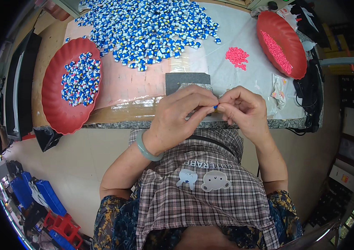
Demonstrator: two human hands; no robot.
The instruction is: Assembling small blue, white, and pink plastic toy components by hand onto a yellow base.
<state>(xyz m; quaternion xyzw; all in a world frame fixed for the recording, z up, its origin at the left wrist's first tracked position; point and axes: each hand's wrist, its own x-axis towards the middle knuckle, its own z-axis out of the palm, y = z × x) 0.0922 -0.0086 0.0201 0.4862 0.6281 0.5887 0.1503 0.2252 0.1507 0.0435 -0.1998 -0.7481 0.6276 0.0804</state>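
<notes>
Near the table's front edge, my left hand point(177, 113) and my right hand point(244, 109) meet fingertip to fingertip. Between them is a tiny blue piece point(215, 107) with a bit of yellow, mostly hidden by the fingers. My left thumb and forefinger pinch it, and my right thumb and forefinger close on its other side; whether the right holds a separate small part cannot be made out. Just beyond the hands lies a dark grey mat point(187, 78). A large heap of small blue-and-white pieces point(143, 35) spreads at the back.
At the left, a red scalloped tray point(50, 98) holds more blue-and-white pieces. A second red tray point(296, 54) at the right holds pink bits. A small pile of pink bits point(237, 57) lies on the plastic sheet, with a crumpled white cloth point(278, 89) to its right.
</notes>
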